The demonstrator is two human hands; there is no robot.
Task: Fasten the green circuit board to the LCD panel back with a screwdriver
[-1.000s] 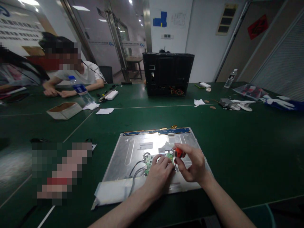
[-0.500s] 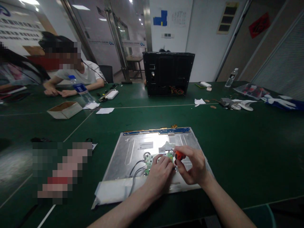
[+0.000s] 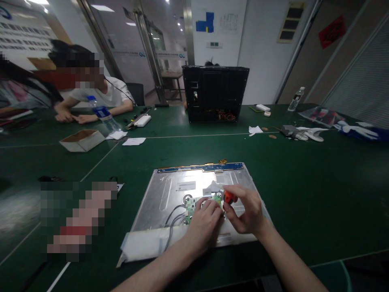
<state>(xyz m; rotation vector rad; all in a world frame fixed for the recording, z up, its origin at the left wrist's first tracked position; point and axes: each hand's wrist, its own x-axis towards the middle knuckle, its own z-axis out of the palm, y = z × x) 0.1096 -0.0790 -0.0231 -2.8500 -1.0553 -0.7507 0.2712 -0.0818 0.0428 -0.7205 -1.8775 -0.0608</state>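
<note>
A flat metal-backed display panel [image 3: 158, 202] lies on the green table, with a small green circuit board [image 3: 191, 205] on its back. My left hand [image 3: 204, 219] is closed over the board, its bent fingers pressing on it; the thumb is hidden. In my right hand [image 3: 247, 211], thumb and fingers pinch a screwdriver [image 3: 228, 197] by its short orange-and-black handle. The handle stands above the board's right edge, and its tip is hard to make out beside my left fingers. Grey cables [image 3: 172, 221] run from the board's left side.
Ahead stands a black casing [image 3: 215, 93] with coloured wires. At the left are an open box [image 3: 82, 141], a water bottle [image 3: 101, 113] and a co-worker's arms [image 3: 118, 108]. White gloves [image 3: 313, 134] and another bottle [image 3: 296, 99] lie or stand at the right.
Almost nothing differs. The orange handle and my right fingertips have shifted very slightly; my left hand keeps its place on the circuit board.
</note>
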